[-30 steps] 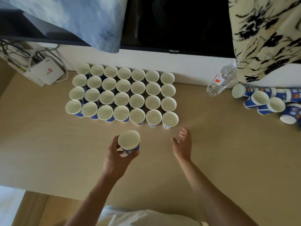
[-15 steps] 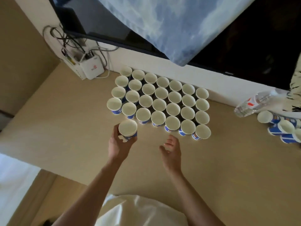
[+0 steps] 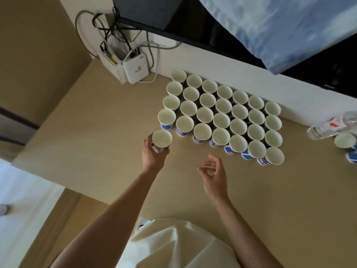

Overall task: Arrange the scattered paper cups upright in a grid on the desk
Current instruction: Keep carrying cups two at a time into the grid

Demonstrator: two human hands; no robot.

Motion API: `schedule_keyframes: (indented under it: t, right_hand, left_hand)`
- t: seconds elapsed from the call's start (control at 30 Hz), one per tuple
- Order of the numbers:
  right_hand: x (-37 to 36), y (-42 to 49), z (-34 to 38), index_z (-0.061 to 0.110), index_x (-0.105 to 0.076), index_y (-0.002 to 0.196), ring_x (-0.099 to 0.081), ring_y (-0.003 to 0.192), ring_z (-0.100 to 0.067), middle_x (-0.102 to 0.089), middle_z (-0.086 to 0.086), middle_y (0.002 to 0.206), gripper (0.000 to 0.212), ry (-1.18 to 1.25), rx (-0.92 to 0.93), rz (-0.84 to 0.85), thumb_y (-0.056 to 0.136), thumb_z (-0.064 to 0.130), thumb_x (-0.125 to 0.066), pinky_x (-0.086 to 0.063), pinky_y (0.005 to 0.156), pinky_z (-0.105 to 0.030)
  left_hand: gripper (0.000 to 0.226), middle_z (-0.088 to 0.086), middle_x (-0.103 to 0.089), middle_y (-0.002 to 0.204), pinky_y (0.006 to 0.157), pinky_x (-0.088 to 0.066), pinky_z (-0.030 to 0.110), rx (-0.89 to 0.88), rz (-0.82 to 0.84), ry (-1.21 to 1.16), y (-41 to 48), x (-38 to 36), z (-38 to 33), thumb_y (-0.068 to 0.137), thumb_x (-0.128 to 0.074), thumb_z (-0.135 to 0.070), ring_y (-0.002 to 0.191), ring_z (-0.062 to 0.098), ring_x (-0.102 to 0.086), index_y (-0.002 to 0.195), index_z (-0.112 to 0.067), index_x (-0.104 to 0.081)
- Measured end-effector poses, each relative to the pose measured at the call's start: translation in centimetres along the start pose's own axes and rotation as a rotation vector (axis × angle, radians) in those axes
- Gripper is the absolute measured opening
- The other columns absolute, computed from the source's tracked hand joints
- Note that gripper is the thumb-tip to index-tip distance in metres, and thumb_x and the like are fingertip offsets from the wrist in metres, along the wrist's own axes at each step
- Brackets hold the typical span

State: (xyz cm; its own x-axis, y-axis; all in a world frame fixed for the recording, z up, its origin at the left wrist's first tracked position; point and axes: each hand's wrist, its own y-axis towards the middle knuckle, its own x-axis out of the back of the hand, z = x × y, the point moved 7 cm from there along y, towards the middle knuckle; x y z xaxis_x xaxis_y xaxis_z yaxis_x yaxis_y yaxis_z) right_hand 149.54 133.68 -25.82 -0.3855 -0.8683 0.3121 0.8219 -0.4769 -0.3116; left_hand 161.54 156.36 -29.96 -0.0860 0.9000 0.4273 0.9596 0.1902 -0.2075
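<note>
Several blue-and-white paper cups stand upright in a tight grid (image 3: 224,115) on the beige desk (image 3: 108,132), against the white wall strip. My left hand (image 3: 152,155) grips one more upright paper cup (image 3: 161,139) just in front of the grid's near-left corner cup (image 3: 166,118). My right hand (image 3: 212,173) hovers over the desk to the right of it, fingers loosely curled, holding nothing. At the right edge, a few loose cups (image 3: 344,141) are partly cut off.
A plastic water bottle (image 3: 330,126) lies at the right, by the loose cups. A white router (image 3: 135,69) with tangled cables sits at the desk's back-left corner. A dark TV (image 3: 193,22) with blue cloth draped over it hangs above.
My left hand has carried the cup leftward to the front-left corner of the grid. My right hand has drawn back and its fingers have curled. The camera has swung left.
</note>
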Motion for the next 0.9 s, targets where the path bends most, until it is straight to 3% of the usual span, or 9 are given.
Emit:
schedule_keyframes:
  t: [0.17, 0.53, 0.9]
  right_hand:
    - [-0.4, -0.2, -0.2, 0.015, -0.054, 0.127, -0.062, 0.08, -0.009, -0.064, -0.006, 0.103, 0.048, -0.024, -0.015, -0.025, 0.085, 0.003, -0.074, -0.048, 0.071, -0.01]
    - [-0.6, 0.6, -0.6, 0.019, -0.054, 0.124, -0.061, 0.078, -0.015, -0.066, -0.009, 0.102, 0.047, -0.026, -0.062, -0.031, 0.085, 0.003, -0.074, -0.047, 0.067, -0.011]
    - [-0.2, 0.6, -2.2, 0.024, -0.054, 0.126, -0.062, 0.083, -0.021, -0.067, -0.003, 0.1, 0.049, -0.043, -0.118, -0.042, 0.085, 0.009, -0.075, -0.049, 0.075, -0.029]
  left_hand:
    - [0.072, -0.002, -0.066, 0.117, 0.088, -0.053, 0.047, -0.006, 0.019, 0.041, 2.4, -0.8, 1.4, 0.061, -0.087, -0.021, 0.102, 0.026, -0.062, 0.126, -0.025, -0.054]
    - [0.067, 0.005, -0.066, 0.115, 0.087, -0.052, 0.049, -0.047, 0.023, 0.063, 4.5, -1.6, 2.0, 0.063, -0.086, -0.014, 0.103, 0.031, -0.062, 0.122, -0.017, -0.054]
    - [0.065, 0.011, -0.062, 0.116, 0.087, -0.048, 0.04, -0.113, 0.045, 0.072, 4.4, -1.7, 0.8, 0.067, -0.085, -0.006, 0.105, 0.034, -0.058, 0.125, -0.005, -0.055]
